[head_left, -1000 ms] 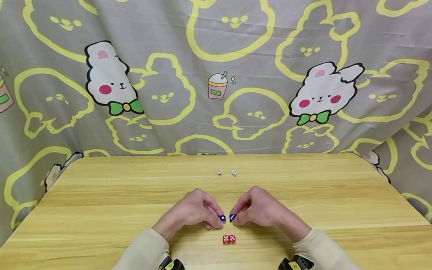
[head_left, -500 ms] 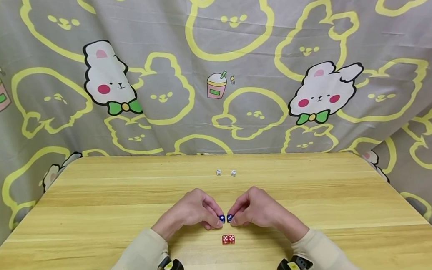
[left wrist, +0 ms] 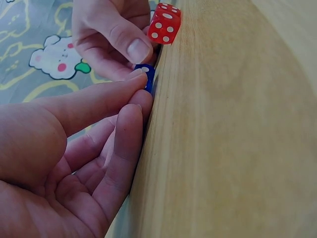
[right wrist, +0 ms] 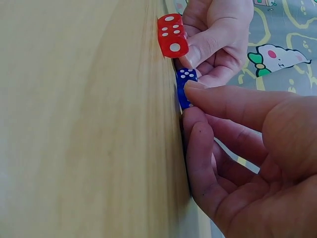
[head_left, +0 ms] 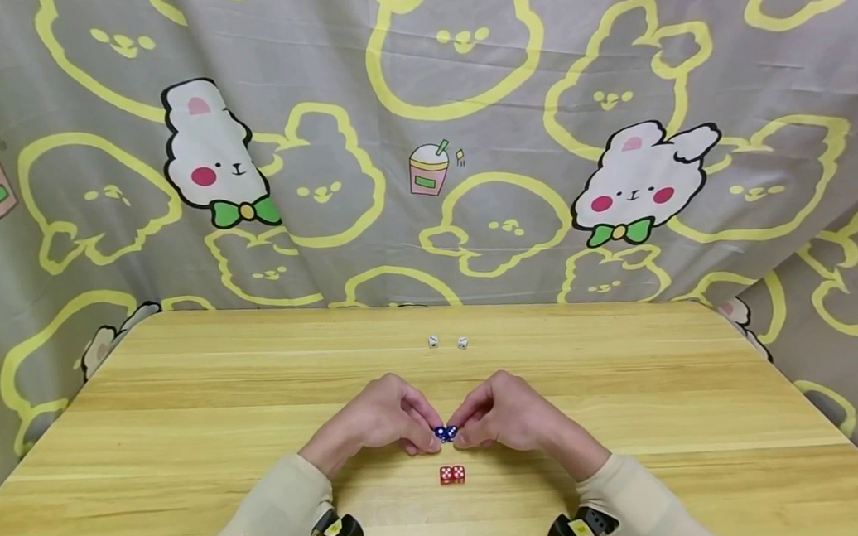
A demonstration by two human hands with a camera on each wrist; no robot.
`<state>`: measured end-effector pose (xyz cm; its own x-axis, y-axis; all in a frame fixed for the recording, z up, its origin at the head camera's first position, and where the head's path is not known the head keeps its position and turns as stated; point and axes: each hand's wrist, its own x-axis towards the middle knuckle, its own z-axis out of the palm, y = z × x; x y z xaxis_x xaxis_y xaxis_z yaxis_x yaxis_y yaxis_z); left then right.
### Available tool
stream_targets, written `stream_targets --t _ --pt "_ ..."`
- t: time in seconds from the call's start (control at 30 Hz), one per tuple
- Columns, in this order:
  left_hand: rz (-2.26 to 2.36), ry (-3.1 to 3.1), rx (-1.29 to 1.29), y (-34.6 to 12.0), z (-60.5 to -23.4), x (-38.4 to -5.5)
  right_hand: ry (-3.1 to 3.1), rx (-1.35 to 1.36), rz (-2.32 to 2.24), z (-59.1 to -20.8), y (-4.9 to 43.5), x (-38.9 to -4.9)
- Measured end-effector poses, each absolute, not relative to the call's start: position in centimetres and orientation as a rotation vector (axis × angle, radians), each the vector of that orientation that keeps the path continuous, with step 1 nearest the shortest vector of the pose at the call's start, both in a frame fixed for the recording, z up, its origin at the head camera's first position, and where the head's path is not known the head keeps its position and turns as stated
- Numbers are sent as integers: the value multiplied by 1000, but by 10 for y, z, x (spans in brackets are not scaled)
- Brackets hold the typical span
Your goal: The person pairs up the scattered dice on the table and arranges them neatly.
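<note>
In the head view my left hand (head_left: 387,412) pinches a blue die (head_left: 440,432) between thumb and fingertip, low at the tabletop. My right hand (head_left: 510,412) pinches a second blue die (head_left: 451,432) the same way. The two blue dice meet side by side, or very nearly so; fingertips hide their outer faces. Closer to the person, two red dice (head_left: 453,475) sit together on the wood. From the left wrist view, one blue die (left wrist: 148,74) shows behind my thumb. The right wrist view has blue faces with white pips (right wrist: 187,74) past the right thumb.
Two white dice, a left one (head_left: 433,342) and a right one (head_left: 462,343), stand apart toward the back of the wooden table (head_left: 220,382). A patterned grey curtain (head_left: 368,247) hangs behind it. Black wrist cameras sit on both forearms.
My right hand has moved left with its blue die, closing the gap to the blue die in my left hand. The left hand has hardly moved. Red and white dice stay put.
</note>
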<state>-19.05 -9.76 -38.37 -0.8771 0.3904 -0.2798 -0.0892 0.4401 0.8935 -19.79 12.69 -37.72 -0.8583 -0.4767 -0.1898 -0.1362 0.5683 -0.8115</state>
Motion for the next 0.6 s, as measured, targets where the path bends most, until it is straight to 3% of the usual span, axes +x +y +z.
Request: stream_targets --t 0.6 --pt "1440 2233 268 -99 -385 -191 2398 -490 -1220 -379 127 -199"
